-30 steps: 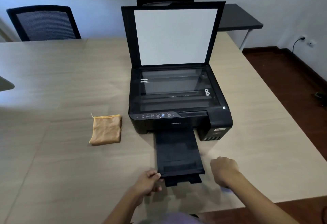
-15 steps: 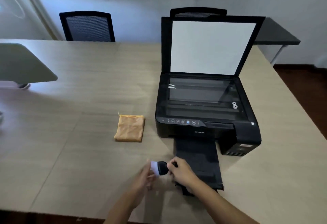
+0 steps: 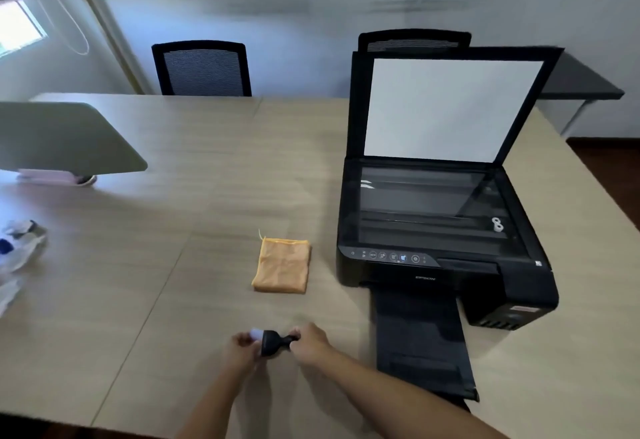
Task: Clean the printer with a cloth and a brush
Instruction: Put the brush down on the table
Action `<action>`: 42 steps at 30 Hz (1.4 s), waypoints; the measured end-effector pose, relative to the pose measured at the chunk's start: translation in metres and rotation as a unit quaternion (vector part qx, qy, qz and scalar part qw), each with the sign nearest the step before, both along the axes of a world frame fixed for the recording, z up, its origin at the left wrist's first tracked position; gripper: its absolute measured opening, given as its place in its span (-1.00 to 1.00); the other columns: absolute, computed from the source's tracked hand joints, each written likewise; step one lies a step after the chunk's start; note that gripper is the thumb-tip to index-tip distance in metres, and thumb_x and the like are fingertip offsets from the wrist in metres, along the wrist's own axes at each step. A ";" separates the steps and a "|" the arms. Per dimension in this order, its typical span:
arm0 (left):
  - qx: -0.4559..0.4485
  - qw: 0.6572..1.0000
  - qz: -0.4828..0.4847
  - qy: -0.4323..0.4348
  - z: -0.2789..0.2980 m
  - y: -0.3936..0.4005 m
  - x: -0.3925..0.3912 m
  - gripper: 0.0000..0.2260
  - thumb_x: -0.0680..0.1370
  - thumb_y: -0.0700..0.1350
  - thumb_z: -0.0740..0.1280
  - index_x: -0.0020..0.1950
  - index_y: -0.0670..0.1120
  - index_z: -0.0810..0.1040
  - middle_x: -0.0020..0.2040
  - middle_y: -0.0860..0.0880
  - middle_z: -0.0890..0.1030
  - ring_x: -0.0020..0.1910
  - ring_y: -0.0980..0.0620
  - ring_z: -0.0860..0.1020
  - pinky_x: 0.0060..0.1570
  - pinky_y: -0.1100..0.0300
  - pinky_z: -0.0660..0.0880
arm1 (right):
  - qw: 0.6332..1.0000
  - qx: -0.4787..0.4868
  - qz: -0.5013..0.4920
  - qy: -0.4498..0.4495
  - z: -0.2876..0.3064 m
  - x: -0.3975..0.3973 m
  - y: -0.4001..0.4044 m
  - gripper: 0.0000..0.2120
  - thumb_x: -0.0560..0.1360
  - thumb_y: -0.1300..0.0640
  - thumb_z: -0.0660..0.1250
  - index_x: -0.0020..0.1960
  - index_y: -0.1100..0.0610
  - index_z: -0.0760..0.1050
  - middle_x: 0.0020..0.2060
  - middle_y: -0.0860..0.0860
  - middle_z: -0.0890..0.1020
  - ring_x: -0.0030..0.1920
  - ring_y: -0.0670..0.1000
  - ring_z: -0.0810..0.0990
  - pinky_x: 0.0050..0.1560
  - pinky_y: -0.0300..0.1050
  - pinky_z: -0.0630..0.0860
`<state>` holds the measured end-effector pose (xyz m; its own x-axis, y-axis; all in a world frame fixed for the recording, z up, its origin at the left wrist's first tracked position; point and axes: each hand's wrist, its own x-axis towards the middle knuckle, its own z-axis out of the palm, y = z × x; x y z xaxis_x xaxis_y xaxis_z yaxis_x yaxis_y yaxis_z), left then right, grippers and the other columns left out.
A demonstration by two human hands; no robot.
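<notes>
A black printer stands on the right of the table, its scanner lid raised and its output tray pulled out toward me. A folded orange cloth lies flat to the left of the printer. Near the table's front edge I hold a small brush with a black handle and white bristles between both hands. My right hand grips the thin handle end. My left hand has its fingers at the bristle end.
The wooden table stretches far to the left. A grey angled panel sits at the left, with crumpled plastic at the left edge. Two black chairs stand behind the table. A dark side table is at the back right.
The view has swung left, so the printer now sits further right. My hands left the output tray, and the brush has appeared between them, held left of the tray.
</notes>
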<state>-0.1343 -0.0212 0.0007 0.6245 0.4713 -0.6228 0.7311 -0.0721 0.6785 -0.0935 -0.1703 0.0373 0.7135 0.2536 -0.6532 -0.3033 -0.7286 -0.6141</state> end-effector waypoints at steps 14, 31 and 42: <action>0.166 0.953 -0.039 -0.252 0.121 -0.077 0.113 -0.63 0.52 -0.16 0.37 0.31 -0.14 0.46 0.26 -0.16 0.53 0.25 -0.14 0.50 0.22 -0.04 0.43 | 0.960 0.127 -0.113 -0.222 0.115 0.055 -0.238 -0.86 0.48 0.29 0.36 -0.13 0.09 0.64 -0.33 0.13 0.72 -0.31 -0.04 0.65 -0.15 -0.04 0.59; -0.054 0.938 -0.104 -0.326 0.314 -0.189 0.359 -0.44 0.61 0.13 0.16 0.55 -0.03 0.09 0.54 0.01 0.22 0.51 -0.03 0.22 0.39 0.03 0.16 | 0.887 0.200 -0.280 -0.308 0.269 0.317 -0.386 -0.31 0.58 -0.17 0.12 0.56 -0.03 -0.15 0.56 0.02 0.04 0.54 0.08 0.11 0.50 0.18 0.13; -0.134 0.939 0.002 -0.316 0.278 -0.185 0.289 -0.79 0.59 0.05 0.14 0.01 -0.06 0.46 -0.07 -0.03 0.52 -0.09 0.08 0.48 0.17 0.09 0.32 | 0.810 0.318 -0.355 -0.342 0.218 0.234 -0.374 -0.67 0.59 -0.06 0.02 -0.09 -0.05 0.55 -0.03 -0.06 0.61 0.08 -0.06 0.54 0.33 0.00 0.37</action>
